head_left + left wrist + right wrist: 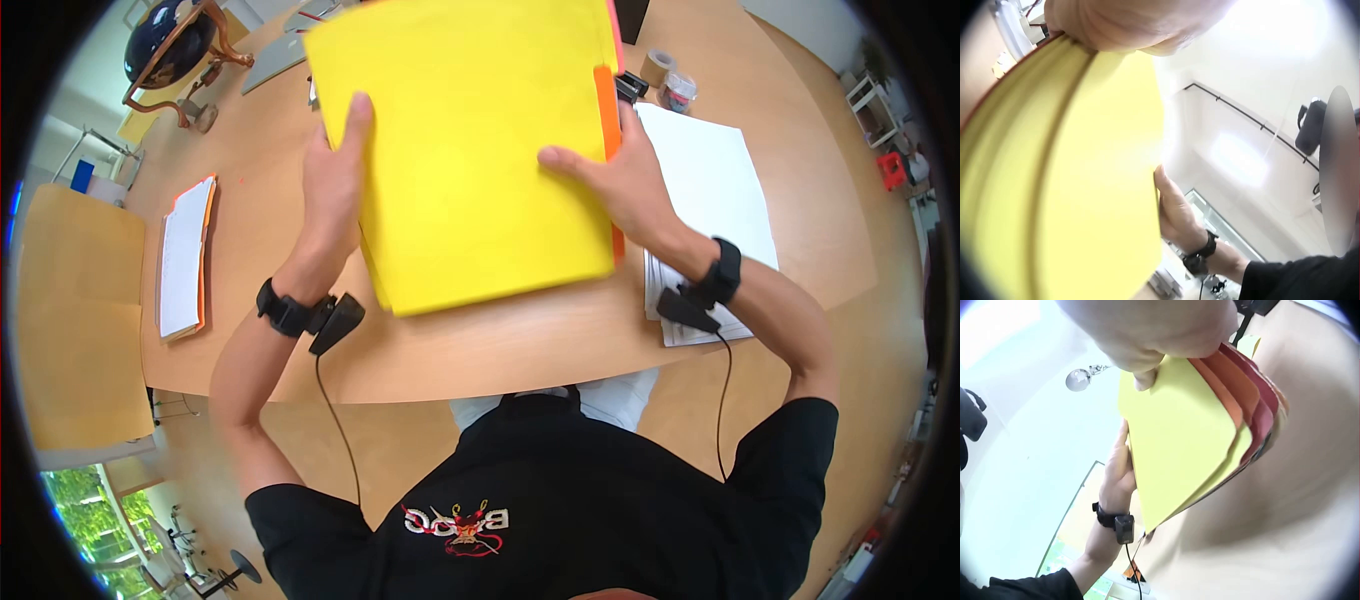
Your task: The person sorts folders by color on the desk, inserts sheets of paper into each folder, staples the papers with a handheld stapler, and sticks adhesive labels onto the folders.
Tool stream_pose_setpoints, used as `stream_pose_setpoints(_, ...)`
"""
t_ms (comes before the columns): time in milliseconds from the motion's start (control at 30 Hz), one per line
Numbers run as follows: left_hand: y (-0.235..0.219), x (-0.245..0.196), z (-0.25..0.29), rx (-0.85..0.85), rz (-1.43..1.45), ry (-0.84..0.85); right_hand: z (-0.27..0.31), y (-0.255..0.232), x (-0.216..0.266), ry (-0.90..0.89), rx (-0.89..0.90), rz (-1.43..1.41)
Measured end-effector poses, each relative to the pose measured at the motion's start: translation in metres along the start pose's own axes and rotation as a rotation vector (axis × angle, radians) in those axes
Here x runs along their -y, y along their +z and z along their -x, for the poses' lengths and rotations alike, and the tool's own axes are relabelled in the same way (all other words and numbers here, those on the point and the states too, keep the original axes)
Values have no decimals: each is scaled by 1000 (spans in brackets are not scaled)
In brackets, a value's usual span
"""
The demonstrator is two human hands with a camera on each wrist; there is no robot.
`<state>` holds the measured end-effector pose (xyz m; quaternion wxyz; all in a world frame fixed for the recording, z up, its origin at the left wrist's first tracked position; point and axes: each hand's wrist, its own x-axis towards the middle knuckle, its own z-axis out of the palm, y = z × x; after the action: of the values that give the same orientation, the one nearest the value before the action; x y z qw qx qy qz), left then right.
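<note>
Stack of coloured sheets (480, 150), yellow uppermost, held above desk (500, 350), gripped at its sides by left hand (337, 185) and right hand (635, 185), right thumb on top. Orange and red layers (1241, 387) show beneath. Clear tub (677, 92) beside tape roll (656, 67); contents too small to identify. Fingers under stack hidden; its far edge cut off in head view

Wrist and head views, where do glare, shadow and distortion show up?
Head view: fisheye distortion bows the near edge of the table, corners black; left wrist view: white glare overhead, the yellow folder washed pale; right wrist view: a broad, soft shadow across the table.
</note>
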<state>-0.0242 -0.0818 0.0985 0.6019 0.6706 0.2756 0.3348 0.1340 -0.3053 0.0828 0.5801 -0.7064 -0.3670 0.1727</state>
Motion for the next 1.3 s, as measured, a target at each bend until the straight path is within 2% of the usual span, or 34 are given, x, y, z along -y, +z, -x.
stream_pose_setpoints(33,-2,4,9,-9,9,-4,8,-2,0,0,10,8)
stream_pose_setpoints(100,-6,19,19,172,-153,-187,24,-7,-1,133,139,-93)
stream_pose_setpoints(133,-9,24,18,166,-144,-182,30,-7,-6,226,146,-101)
stream_pose_setpoints(167,-13,29,18,329,-253,-288,33,-8,-15,221,149,-93)
stream_pose_setpoints(200,-16,35,17,492,-361,-393,35,-11,-26,355,216,-124)
stream_pose_setpoints(233,-18,43,15,483,-351,-385,34,-14,-28,487,283,-150)
stream_pose_setpoints(267,-19,52,11,554,-399,-400,34,-16,-27,480,288,-140)
stream_pose_setpoints(300,-17,52,10,625,-448,-416,34,-17,-25,462,312,-10)
stream_pose_setpoints(333,-16,51,12,589,-466,-313,32,-18,-23,444,336,119)
stream_pose_setpoints(367,-16,48,9,579,-462,-311,30,-21,-25,438,343,125)
stream_pose_setpoints(433,-13,25,-3,578,-1255,-243,24,-28,-30,395,383,402)
stream_pose_setpoints(467,-14,27,-5,573,-1254,-243,19,-31,-26,392,385,404)
stream_pose_setpoints(533,-18,34,-15,414,-1206,-125,6,-36,-2,553,576,1016)
stream_pose_setpoints(567,-21,40,-21,407,-1202,-122,5,-36,3,547,574,1022)
stream_pose_setpoints(633,-27,60,-31,384,-744,-170,7,-36,10,441,441,1080)
stream_pose_setpoints(667,-28,69,-33,381,-743,-167,7,-36,7,438,440,1083)
stream_pose_setpoints(733,-29,84,-38,393,-404,-157,7,-39,-6,299,370,963)
stream_pose_setpoints(767,-29,92,-38,398,-405,-154,8,-40,-8,301,364,963)
stream_pose_setpoints(833,-27,103,-36,347,-146,-176,11,-43,-14,287,314,822)
stream_pose_setpoints(967,-27,112,-32,318,-2,-197,14,-47,-29,195,264,666)
stream_pose_setpoints(1033,-24,106,-28,271,40,-182,13,-44,-31,290,274,526)
stream_pose_setpoints(1133,-23,99,-25,254,125,-164,14,-40,-24,345,274,466)
stream_pose_setpoints(1267,-27,115,-28,246,236,-179,18,-41,-27,259,232,439)
stream_pose_setpoints(1300,-24,116,-28,208,194,-109,16,-45,-19,378,310,308)
